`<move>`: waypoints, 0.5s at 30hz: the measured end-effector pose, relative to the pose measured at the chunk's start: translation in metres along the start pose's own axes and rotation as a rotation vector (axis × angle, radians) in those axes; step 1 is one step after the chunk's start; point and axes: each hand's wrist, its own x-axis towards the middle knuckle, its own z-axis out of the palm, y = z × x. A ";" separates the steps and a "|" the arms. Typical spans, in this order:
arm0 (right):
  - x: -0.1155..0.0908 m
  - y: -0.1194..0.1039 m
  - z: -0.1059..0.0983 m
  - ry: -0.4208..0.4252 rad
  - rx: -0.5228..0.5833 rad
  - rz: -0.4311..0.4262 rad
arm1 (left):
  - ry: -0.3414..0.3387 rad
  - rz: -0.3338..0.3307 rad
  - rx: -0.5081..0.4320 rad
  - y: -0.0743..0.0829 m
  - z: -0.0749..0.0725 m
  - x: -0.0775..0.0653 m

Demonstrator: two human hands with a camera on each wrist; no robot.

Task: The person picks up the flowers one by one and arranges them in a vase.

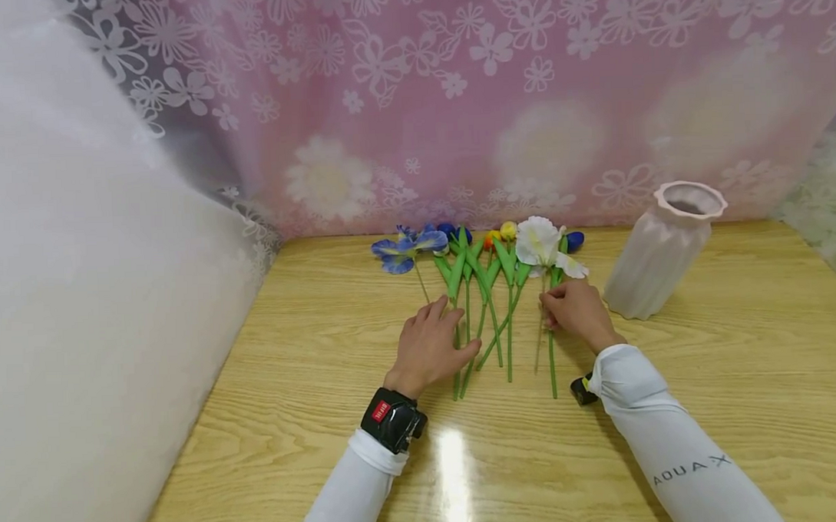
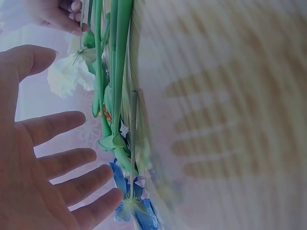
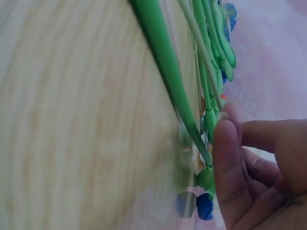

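Note:
My right hand (image 1: 577,311) pinches the thin pale stem (image 3: 205,57) of a white artificial flower (image 1: 536,241) between thumb and fingertips. Beside that stem lies a thicker green stem (image 3: 163,62), which leads to a dark blue tulip bud (image 3: 205,207). Fingers spread, my left hand (image 1: 428,349) is over the stems on the left and holds nothing; its palm shows bare in the left wrist view. A blue-violet flower (image 1: 398,254) lies past its fingertips. Between the hands lie several tulips with green leaves (image 1: 484,270), their stems crossing; a yellow bud (image 1: 508,230) shows among them.
A pale ribbed vase (image 1: 656,264) with a scalloped rim stands upright to the right of my right hand. All of this is on a glossy wood-grain table (image 1: 311,357). A pink flowered curtain (image 1: 427,122) hangs along its back edge, and white sheeting (image 1: 100,264) borders the left.

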 end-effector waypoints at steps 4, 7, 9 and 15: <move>-0.003 0.000 -0.002 0.018 0.017 -0.018 | 0.003 0.003 0.011 0.002 0.000 0.000; -0.007 -0.003 -0.003 0.026 0.039 -0.037 | 0.002 0.007 0.006 0.003 0.000 -0.001; -0.009 -0.005 -0.004 0.032 0.057 -0.046 | 0.003 0.012 0.000 0.004 -0.001 -0.001; -0.015 -0.011 -0.007 0.055 0.103 -0.063 | 0.010 0.015 -0.003 0.007 -0.002 -0.001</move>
